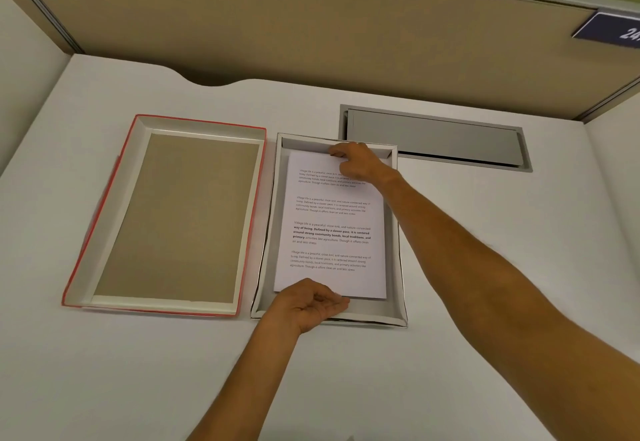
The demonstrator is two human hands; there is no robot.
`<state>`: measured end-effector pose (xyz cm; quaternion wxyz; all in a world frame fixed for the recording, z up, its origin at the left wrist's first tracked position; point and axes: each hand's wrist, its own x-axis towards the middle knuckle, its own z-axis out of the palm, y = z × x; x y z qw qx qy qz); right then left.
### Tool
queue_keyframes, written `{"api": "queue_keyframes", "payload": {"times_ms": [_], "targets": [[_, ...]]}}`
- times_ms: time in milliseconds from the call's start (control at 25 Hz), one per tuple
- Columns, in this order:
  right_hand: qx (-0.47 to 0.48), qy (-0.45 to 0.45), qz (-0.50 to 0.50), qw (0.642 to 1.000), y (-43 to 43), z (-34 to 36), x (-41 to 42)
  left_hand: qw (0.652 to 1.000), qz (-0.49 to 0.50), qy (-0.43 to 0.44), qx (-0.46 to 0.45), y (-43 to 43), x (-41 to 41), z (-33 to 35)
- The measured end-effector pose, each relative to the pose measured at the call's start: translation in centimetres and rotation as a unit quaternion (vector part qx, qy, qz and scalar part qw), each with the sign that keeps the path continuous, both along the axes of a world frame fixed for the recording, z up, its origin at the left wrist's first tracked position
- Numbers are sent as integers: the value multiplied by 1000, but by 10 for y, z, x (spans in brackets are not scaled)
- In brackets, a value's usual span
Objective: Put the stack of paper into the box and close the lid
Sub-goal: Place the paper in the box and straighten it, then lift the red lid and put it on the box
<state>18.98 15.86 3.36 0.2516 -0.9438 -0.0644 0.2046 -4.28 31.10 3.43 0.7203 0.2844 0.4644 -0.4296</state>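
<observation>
A shallow white box (398, 274) lies open in the middle of the desk. Inside it is the stack of paper (332, 229), white sheets with printed paragraphs on the top one. My right hand (360, 163) grips the stack's far edge, close to the box's far wall. My left hand (311, 303) holds the near edge, fingers curled under it, over the box's near wall. The stack looks slightly raised at the near end. The lid (169, 219), red-edged with a brown inside, lies upside down to the left of the box.
A grey metal cable flap (436, 137) is set into the white desk (485, 250) behind the box on the right. A beige partition wall (311, 32) closes the back, with a dark number sign (613, 28) at top right.
</observation>
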Motion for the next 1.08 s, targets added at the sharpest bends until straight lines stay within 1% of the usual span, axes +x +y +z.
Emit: {"api": "queue_keyframes", "payload": {"times_ms": [240,360,400,440,480,520,560,600,640,680,720,760,800,840,880,920,1000,1080], "targets": [[0,22,9,1000,-2,6,-2,1000,-9,-16,-8,3,-3,9],[5,13,10,1000,-2,10,-4,998,-20,-39,-47,15,-6,23],[13,5,2,1000,-1,12,-7,996,-27,-62,-53,22,-7,29],[28,-5,-8,1000,2,14,-10,994,-33,-100,-41,30,-7,34],[50,-16,-20,998,6,16,-14,988,-32,-151,-8,40,-4,38],[78,-28,-34,996,11,18,-19,975,-21,-216,54,53,1,39],[108,-39,-50,992,17,19,-26,947,-6,-287,145,68,7,40],[138,-49,-65,987,25,20,-34,902,0,-346,258,87,16,41],[167,-56,-77,981,33,20,-43,846,-9,-381,373,108,26,42],[191,-56,-90,976,43,20,-51,786,-27,-395,474,131,36,41],[214,-50,-104,970,54,19,-60,728,-46,-397,557,155,45,39],[232,-39,-120,965,65,18,-68,677,-60,-397,617,179,51,36],[248,-26,-137,959,77,17,-75,635,-71,-394,661,203,56,30],[262,-14,-156,952,90,15,-83,600,-82,-386,696,224,61,25],[276,-3,-177,945,102,13,-89,572,-96,-375,723,243,65,21],[285,2,-200,937,115,12,-96,554,-112,-362,741,258,69,16],[291,-13,-247,924,137,12,-107,543,-151,-334,755,280,74,9],[275,-52,-271,921,155,13,-116,549,-183,-314,753,292,78,4]]}}
